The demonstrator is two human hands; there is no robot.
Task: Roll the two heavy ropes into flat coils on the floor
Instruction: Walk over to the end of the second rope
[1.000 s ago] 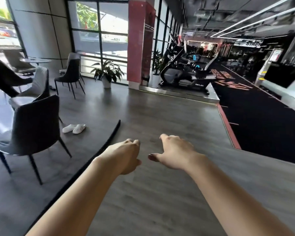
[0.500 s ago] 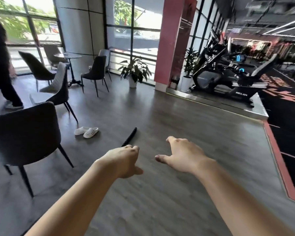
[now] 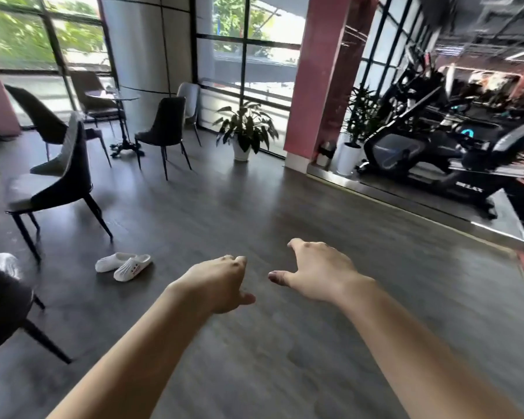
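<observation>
Both hands are stretched out mid-frame, backs up: left hand (image 3: 217, 284) loosely curled, right hand (image 3: 316, 272) spread a bit, nothing gripped. No rope can be spotted anywhere. White slippers (image 3: 123, 265) are seen left on the floor (image 3: 254, 207), chairs (image 3: 58, 179) beyond.

Bare floor (image 3: 254, 213) lies open ahead of both hands. To the left, 2 white slippers (image 3: 123, 265) and dark chairs (image 3: 58, 179) stand in the way; a raised platform (image 3: 493, 228) bounds the right.

white slippers (image 3: 123, 266), dark chairs (image 3: 164, 131), potted plant (image 3: 245, 131)
</observation>
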